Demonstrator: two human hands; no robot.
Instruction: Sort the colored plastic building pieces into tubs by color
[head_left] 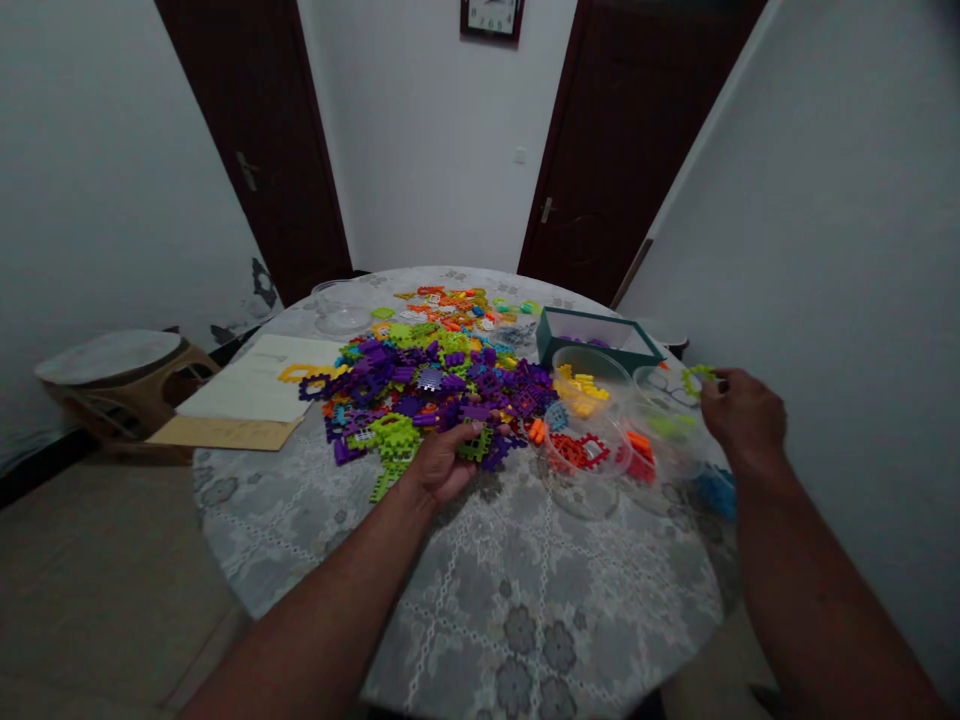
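Note:
My left hand (448,462) is closed around a green square building piece (475,442) with notched edges, at the near side of a large heap of plastic building pieces (427,378), mostly purple and lime green. Out to the right, my right hand (742,412) pinches a lime-green building piece (697,381) with toothed edges. It hangs above a clear round tub (670,412) in which some green shows. Close by stand a clear tub (592,372) with yellow pieces and another tub (587,450) with red ones.
A dark green box (600,337) stands behind the tubs. Blue pieces (716,490) lie near the table's right edge. White paper over brown card (247,390) rests at the left, and orange pieces (450,305) spread at the back of the round table (480,580).

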